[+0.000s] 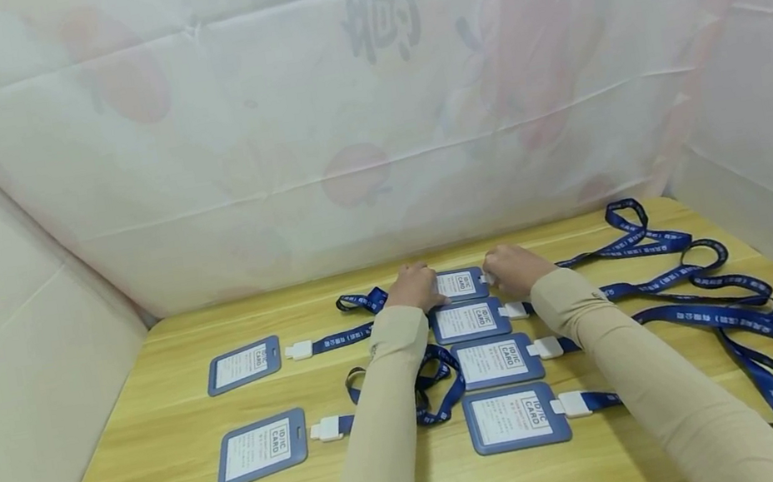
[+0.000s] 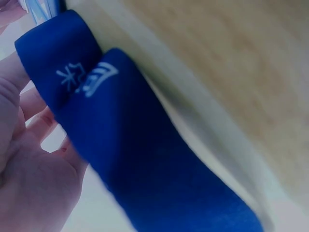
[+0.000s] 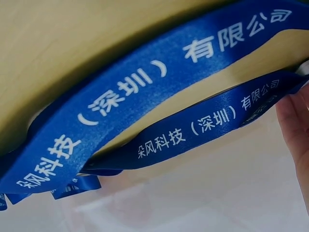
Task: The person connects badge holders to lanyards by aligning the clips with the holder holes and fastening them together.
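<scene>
At the far side of the table, both hands are at a blue-framed ID card holder [image 1: 460, 284]. My left hand [image 1: 415, 287] grips its left edge; in the left wrist view a blue lanyard strap [image 2: 145, 159] crosses in front of the curled fingers [image 2: 36, 111]. On the other side my right hand [image 1: 516, 268] pinches the white clip [image 1: 489, 279] at the holder's slot end. Whether the clip is hooked in the slot is too small to tell. From that hand a printed blue lanyard [image 1: 630, 243] runs right, and the right wrist view shows its lettered strap [image 3: 193, 121].
Nearer in the same column lie several card holders [image 1: 471, 320] with white clips [image 1: 547, 347] at their slots, lanyards [image 1: 709, 312] trailing right. Two more holders [image 1: 243, 365] lie at left, apart from their clips [image 1: 300, 350]. Cloth walls [image 1: 306, 119] enclose the wooden table [image 1: 153, 446].
</scene>
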`<state>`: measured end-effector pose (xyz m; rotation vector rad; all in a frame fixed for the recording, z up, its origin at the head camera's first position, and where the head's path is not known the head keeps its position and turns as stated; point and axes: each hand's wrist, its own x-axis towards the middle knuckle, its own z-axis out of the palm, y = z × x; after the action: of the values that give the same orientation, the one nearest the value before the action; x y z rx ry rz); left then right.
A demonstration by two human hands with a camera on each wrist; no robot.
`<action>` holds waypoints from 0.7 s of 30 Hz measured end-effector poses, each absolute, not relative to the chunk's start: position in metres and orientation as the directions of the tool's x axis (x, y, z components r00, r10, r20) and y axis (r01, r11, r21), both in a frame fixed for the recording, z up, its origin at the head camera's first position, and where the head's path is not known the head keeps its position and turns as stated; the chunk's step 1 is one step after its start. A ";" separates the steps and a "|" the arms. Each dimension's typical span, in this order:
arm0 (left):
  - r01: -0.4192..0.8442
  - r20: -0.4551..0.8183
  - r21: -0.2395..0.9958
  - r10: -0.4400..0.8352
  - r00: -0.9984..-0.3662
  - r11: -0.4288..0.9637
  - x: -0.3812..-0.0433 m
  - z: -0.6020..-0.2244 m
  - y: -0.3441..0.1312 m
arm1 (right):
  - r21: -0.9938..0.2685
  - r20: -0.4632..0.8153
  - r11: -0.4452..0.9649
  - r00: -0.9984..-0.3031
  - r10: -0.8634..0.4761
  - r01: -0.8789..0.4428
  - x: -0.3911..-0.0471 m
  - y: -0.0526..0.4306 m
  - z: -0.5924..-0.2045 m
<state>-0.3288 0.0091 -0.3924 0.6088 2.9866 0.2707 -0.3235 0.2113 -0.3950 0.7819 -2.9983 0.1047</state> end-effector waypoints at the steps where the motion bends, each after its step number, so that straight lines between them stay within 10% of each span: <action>1: 0.380 -0.043 0.186 0.394 -0.918 0.906 -0.329 -0.392 0.009 | -0.055 0.057 0.871 -0.873 -0.485 -0.488 -0.324 0.211 -0.395; 21: 0.372 -0.045 0.182 0.386 -0.921 0.910 -0.330 -0.394 0.010 | -0.038 0.058 0.875 -0.875 -0.481 -0.483 -0.323 0.210 -0.393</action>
<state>-0.3303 0.0102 -0.3940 0.5944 2.9916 0.2608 -0.3225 0.2102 -0.3935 0.7706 -2.9966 0.0798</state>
